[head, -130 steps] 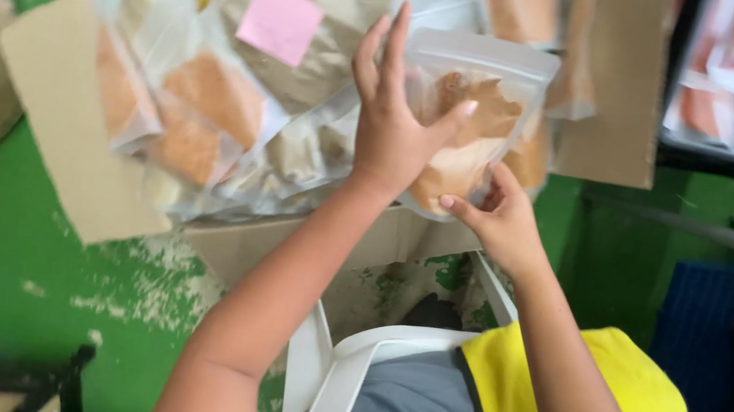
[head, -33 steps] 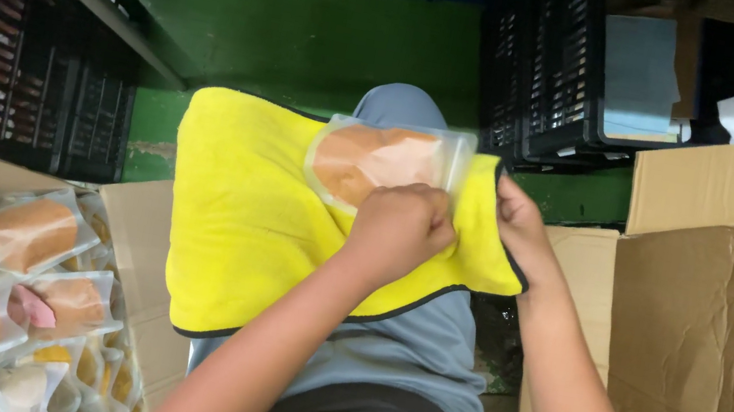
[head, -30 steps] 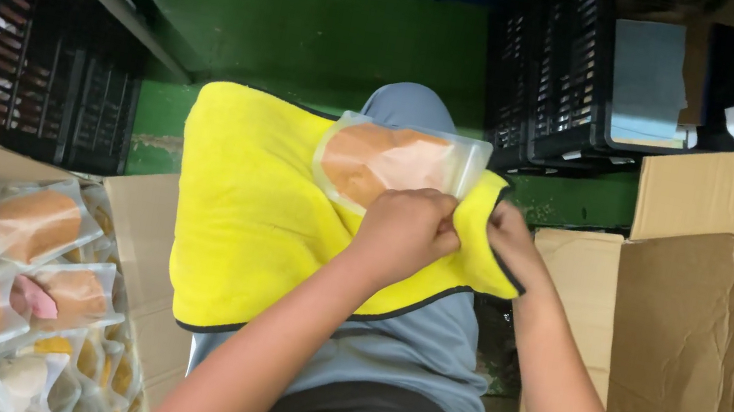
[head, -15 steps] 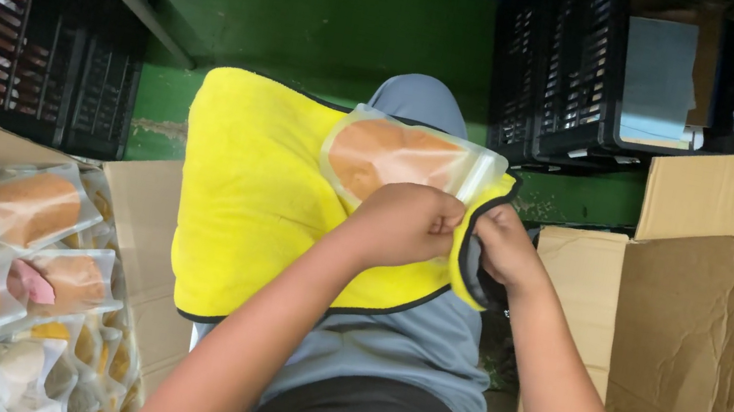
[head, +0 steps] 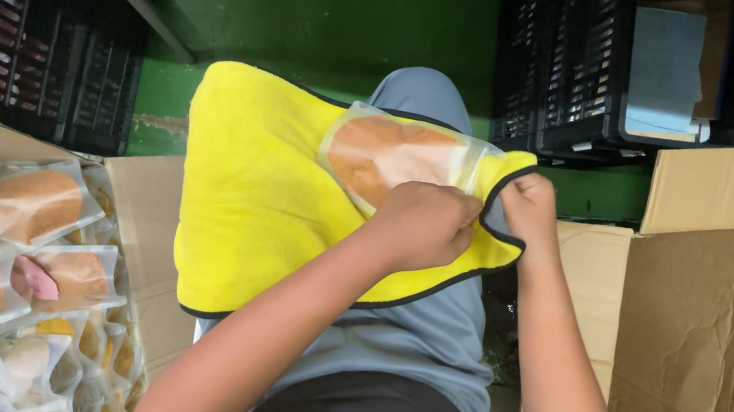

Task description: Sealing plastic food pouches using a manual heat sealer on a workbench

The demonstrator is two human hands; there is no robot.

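Both my arms are bare from elbow to wrist, no sleeves, watch or gloves in view. My left hand (head: 424,226) and right hand (head: 527,209) carry no rings that I can see. Grey trousers cover my leg toward 12 o'clock; a black garment sits at 6.

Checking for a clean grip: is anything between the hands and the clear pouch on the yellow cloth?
Nothing visible. The left hand rests directly on the clear pouch, which lies on the yellow cloth over the lap. The right hand pinches the cloth's edge beside the pouch.
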